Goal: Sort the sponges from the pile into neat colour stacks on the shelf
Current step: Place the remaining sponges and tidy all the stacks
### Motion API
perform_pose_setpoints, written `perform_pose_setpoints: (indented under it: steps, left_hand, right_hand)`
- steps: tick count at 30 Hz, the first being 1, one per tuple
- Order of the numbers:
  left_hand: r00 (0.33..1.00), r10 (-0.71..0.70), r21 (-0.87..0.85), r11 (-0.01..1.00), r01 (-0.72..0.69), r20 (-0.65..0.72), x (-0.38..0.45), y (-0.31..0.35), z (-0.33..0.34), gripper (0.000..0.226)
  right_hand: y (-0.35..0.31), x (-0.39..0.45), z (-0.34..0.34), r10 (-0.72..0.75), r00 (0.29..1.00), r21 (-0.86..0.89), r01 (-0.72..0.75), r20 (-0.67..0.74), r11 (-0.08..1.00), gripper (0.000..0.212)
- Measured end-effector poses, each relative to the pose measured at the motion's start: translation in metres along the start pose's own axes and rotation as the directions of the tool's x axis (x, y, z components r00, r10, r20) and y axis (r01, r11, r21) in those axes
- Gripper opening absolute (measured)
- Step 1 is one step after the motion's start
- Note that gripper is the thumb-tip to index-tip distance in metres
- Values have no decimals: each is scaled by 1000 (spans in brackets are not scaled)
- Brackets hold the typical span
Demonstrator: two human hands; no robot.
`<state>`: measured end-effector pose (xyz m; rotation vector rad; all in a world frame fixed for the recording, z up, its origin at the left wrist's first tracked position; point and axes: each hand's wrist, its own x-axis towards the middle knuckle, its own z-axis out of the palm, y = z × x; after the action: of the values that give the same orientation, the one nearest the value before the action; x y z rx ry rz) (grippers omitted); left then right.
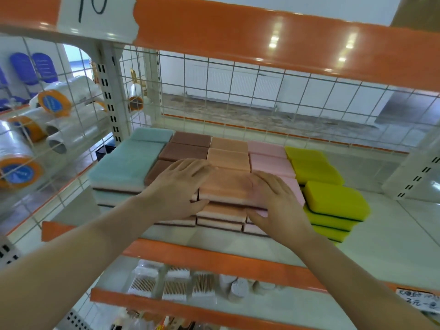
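At centre frame, the left hand [177,186] and right hand [277,201] lie flat, fingers spread, gripping nothing, pressing either side of the front orange sponge stack [226,186] on the shelf [392,234]. Teal sponges [126,163] sit left, yellow sponges [333,201] right.

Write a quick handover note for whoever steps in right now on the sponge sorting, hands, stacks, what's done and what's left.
Left hand lies flat on the brown stack, thumb at the front of the orange stack. Right hand lies flat on the pink stack, thumb at its front. Neither hand grips a sponge.
Done: teal stack, brown, orange, pink and yellow stack stand side by side on the shelf.
Left: no loose pile in view; front yellow sponges sit askew, straighten them.
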<state>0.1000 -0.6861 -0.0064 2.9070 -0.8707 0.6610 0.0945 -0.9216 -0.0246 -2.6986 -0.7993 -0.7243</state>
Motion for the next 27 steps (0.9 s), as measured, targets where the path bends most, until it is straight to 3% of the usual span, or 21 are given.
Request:
perform_pose_setpoints:
  steps: [4, 10, 21, 27]
  left_hand:
    - [983, -76, 84, 992, 91, -168, -26, -7, 11, 65]
    - [951, -62, 179, 976, 121, -304, -58, -25, 30, 66]
    - [873, 29, 291, 948, 130, -487, -61, -55, 58, 72]
    - [842, 111, 297, 953, 61, -527, -54, -66, 72, 72]
  right_hand:
    - [-11, -3, 12, -71, 996, -62, 68, -45, 996, 76]
    - [-29, 4, 32, -210, 971, -266, 174, -113, 948, 87]
    - [-51, 16, 75, -191, 958, -351, 108, -213, 930, 97]
    - [-50, 23, 88, -173, 939, -371, 54, -296, 927, 81]
